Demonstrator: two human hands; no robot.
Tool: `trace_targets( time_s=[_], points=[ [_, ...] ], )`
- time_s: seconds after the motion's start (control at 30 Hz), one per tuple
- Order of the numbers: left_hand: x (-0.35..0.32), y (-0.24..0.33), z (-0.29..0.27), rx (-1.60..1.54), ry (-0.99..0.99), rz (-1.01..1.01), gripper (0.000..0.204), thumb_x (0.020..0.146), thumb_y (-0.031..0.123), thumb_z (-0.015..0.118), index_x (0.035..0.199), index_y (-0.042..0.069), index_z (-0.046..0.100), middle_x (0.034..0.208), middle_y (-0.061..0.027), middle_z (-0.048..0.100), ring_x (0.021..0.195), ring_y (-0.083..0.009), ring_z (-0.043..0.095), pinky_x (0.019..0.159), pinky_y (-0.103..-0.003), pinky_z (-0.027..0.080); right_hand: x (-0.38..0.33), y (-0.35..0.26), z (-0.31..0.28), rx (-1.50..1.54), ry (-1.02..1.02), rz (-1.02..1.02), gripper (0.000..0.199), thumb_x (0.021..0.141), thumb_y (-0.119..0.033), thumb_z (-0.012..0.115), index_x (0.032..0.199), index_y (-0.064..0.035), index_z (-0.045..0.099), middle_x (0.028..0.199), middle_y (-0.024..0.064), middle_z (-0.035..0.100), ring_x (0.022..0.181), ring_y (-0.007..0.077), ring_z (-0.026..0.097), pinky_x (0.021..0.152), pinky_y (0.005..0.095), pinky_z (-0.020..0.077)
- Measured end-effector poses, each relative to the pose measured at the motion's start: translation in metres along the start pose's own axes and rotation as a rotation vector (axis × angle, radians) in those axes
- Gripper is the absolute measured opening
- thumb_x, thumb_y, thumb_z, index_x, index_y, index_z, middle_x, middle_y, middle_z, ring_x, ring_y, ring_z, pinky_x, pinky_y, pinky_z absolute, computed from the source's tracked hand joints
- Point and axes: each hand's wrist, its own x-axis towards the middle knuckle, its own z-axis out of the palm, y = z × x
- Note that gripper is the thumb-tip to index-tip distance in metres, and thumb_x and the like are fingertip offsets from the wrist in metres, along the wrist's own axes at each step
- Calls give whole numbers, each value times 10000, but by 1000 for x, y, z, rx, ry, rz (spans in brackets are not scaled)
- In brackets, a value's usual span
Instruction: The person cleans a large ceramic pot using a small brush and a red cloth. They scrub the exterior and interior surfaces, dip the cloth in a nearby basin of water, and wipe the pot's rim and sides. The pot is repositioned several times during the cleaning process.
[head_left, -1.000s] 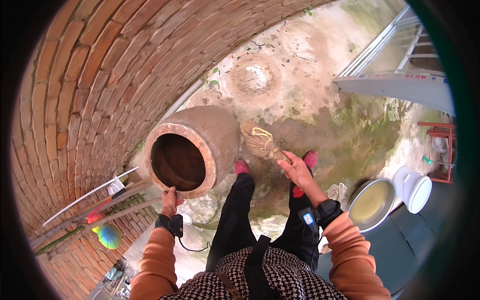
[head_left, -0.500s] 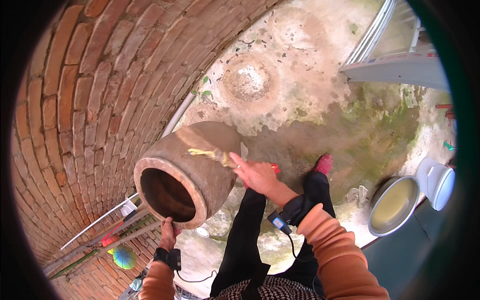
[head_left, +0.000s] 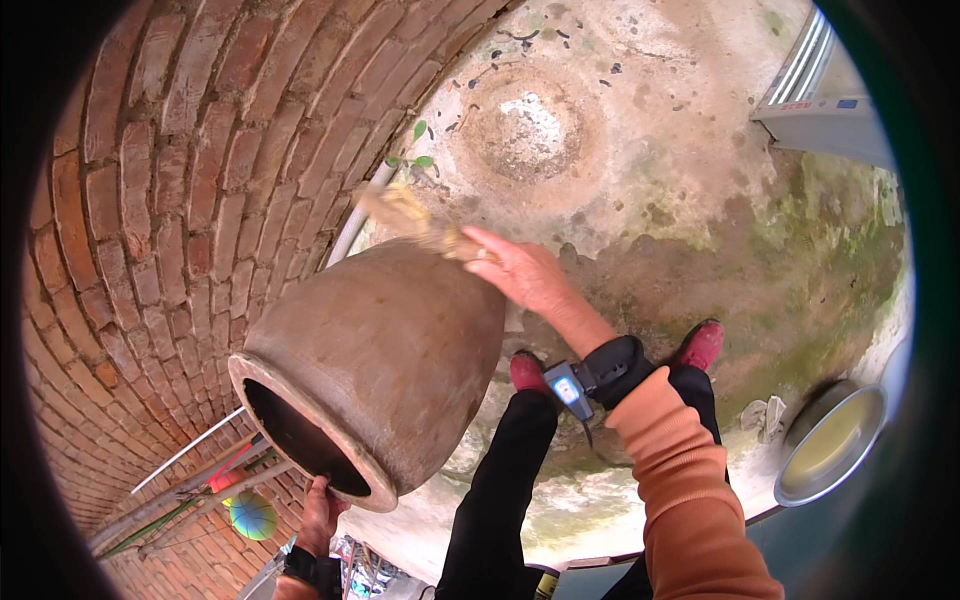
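A big brown earthenware jar (head_left: 390, 350) leans tilted beside the brick wall, its wide mouth facing me and to the left. My left hand (head_left: 318, 515) grips the lower edge of the rim, thumb on the lip. My right hand (head_left: 520, 272) is closed round the handle of a straw hand brush (head_left: 420, 225), smeared by motion. The brush reaches over the far upper side of the jar; I cannot tell whether its bristles touch the clay. The jar's inside is dark.
The brick wall (head_left: 200, 180) runs along the left, a pipe (head_left: 360, 218) at its foot. On the right stands a metal basin (head_left: 835, 445) of cloudy yellowish liquid. A ball (head_left: 253, 515) lies at lower left. The concrete floor (head_left: 700, 240) has damp, mossy patches.
My right hand has swept the brush away from me toward the jar's far side. The jar looks larger and more tipped, its mouth lower left. The left hand keeps its hold on the rim.
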Motion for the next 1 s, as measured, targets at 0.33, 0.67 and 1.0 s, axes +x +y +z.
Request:
trace_targets(
  time_s=[0.33,0.67,1.0],
  points=[
    [-4,0,-2,48,-57,11,230,891,244,423,1025,85,522,913,-78,621,782,-214,613,646,-354,516,45,54,24,-175,-110,-61,480,849,-346,565,1307,-283,434,870,157,625,802,331,601,722,405,464],
    [-6,-2,5,-32,-10,-1,266,865,228,464,1095,93,469,952,-77,607,794,-220,622,594,-348,532,46,28,-6,1,-29,94,447,854,-368,555,1275,-239,478,1048,121,627,948,241,605,797,359,472],
    [-7,0,2,57,-13,17,331,825,271,512,1101,96,458,903,-59,609,710,-180,609,502,-295,495,84,-112,25,48,-410,-298,488,862,-499,500,1264,-222,504,1041,112,638,917,282,616,825,367,477]
  ],
)
